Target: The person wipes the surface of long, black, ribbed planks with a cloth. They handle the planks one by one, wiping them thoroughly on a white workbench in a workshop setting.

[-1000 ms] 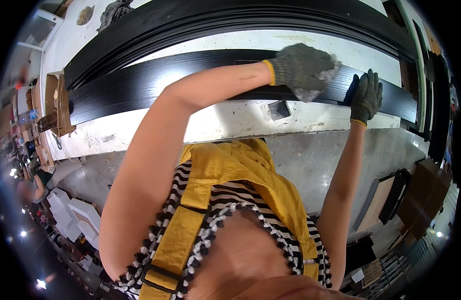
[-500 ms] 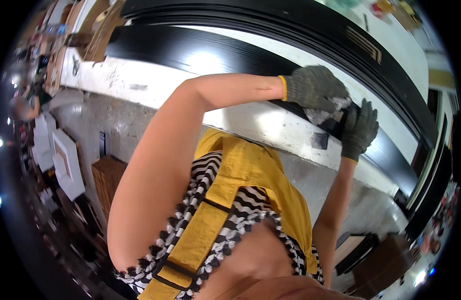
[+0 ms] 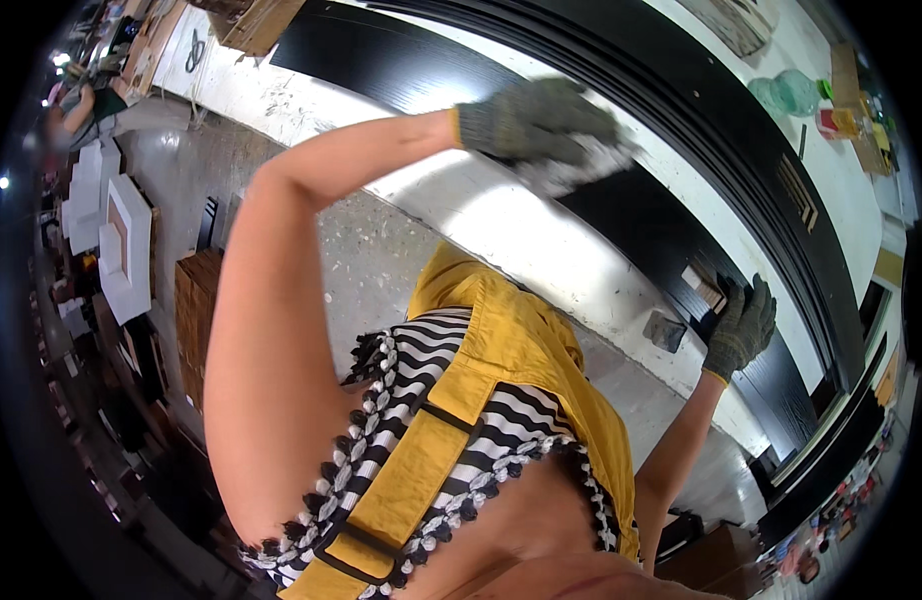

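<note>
A long, glossy black board (image 3: 636,225) lies across the white worktop. My left hand (image 3: 541,122), in a dark grey knitted glove with a yellow cuff, presses a fluffy grey-white rag (image 3: 586,165) onto the board's middle stretch; both are slightly blurred. Farther right, my right hand (image 3: 743,325), gloved alike, rests on the board with fingers extended. Just beside it is a small rectangular opening or inset (image 3: 703,287) in the board; which of these I cannot tell. The part of the board beneath the left glove and rag is hidden.
Beyond the board run black moulded lengths (image 3: 681,95). A small dark block (image 3: 664,330) sits on the white worktop (image 3: 481,220) near its front edge. Scissors (image 3: 194,50) lie far left; a green plastic bottle (image 3: 786,92) is far right. A person (image 3: 91,100) works at upper left.
My left hand has moved left along the board with the rag, away from my right hand. The rectangular spot by my right hand is now uncovered. The whole view has shifted.
</note>
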`<control>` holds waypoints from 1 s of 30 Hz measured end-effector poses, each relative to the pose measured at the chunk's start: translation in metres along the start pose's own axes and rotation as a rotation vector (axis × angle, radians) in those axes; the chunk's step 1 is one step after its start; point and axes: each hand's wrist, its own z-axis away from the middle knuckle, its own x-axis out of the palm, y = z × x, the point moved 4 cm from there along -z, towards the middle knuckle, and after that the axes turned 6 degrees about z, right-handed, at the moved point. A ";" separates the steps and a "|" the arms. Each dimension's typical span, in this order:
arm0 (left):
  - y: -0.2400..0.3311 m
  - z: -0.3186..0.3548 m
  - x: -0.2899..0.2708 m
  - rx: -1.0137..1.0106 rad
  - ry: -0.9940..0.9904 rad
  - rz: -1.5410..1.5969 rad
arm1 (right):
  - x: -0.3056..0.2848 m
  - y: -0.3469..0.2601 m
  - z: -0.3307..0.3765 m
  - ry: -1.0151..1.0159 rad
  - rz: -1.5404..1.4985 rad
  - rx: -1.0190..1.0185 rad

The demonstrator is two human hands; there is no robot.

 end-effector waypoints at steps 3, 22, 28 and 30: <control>-0.029 0.072 -0.060 0.179 -0.018 -0.535 | 0.000 0.000 -0.002 -0.021 -0.008 -0.006; 0.043 -0.039 0.096 -0.091 0.436 -0.150 | -0.025 -0.069 -0.024 -0.083 -0.089 -0.340; -0.011 0.089 -0.054 -0.288 0.287 -0.373 | -0.025 -0.068 -0.021 -0.089 -0.063 -0.320; -0.049 0.155 -0.099 -0.405 0.294 -0.469 | -0.024 -0.066 -0.023 -0.081 -0.073 -0.331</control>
